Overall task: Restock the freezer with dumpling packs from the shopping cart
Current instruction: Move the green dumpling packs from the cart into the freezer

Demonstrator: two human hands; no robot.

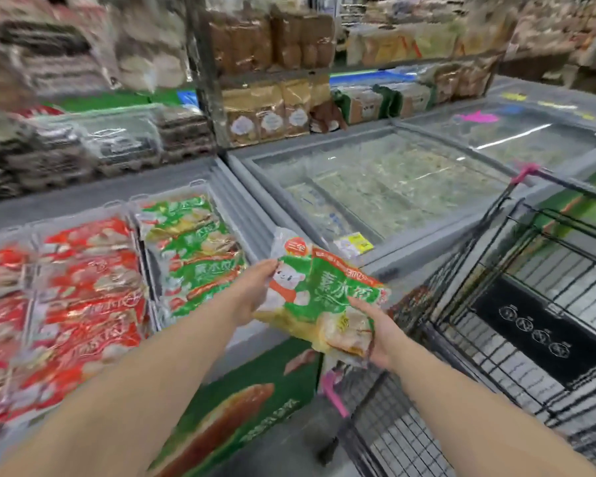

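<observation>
left hand (252, 294) and right hand (381, 330) grip dumpling pack (324, 290) by opposite edges | green freezer row (190, 249) lies left of fingers (267, 270), nearer left hand

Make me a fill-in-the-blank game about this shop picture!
The left hand and right hand hold one ____ dumpling pack.
In the freezer, the packs left of the green stack are ____.
The shopping cart stands on the person's ____ side.
Missing words: green, red, right.
</observation>
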